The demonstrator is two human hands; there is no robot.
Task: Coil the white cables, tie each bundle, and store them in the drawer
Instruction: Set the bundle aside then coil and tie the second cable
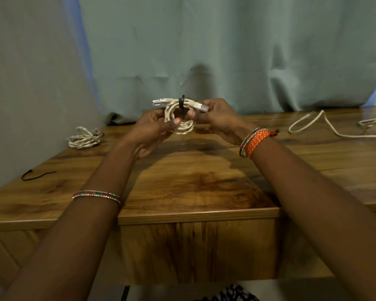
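Held above the middle of the brown wooden table (182, 181): a coiled white cable bundle (179, 117), ring face toward the camera, black tie strap (182, 105) wrapped upright across its top, two clear-tipped plugs lying level and pointing left and right. Left hand (154, 129) pinching the coil's left side with thumb curled over it; right hand (217, 118) pinching the right side beside the strap, fingers curled. On the table's far left, a second tied white coil (84, 139); near-left, a loose black strap (38, 175); far right, an uncoiled white cable (339, 127) running left to right.
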